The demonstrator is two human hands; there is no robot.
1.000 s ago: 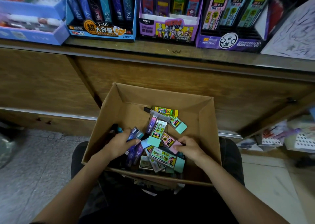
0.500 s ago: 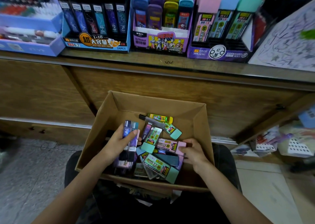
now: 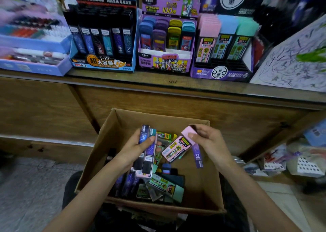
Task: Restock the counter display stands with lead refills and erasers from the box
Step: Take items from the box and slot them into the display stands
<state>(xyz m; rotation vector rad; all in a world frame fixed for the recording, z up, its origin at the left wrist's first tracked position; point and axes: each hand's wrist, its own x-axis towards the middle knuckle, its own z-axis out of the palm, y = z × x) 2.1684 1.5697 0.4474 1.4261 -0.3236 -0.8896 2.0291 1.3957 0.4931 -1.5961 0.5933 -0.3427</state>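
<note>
My left hand (image 3: 135,149) grips a stack of dark blue lead refill cases (image 3: 147,150), thumb pressed across them. My right hand (image 3: 210,141) pinches a pink-capped refill pack (image 3: 178,148) and a purple case (image 3: 198,156) hanging beneath it. Both hover over the cardboard box (image 3: 201,187), more packs heaped below my hands. Beyond my hands, the display stands (image 3: 165,62) sit on the bench (image 3: 194,87).

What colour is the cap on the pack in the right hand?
Pink cap, clearest in the head view; right hand pinches it.
</note>
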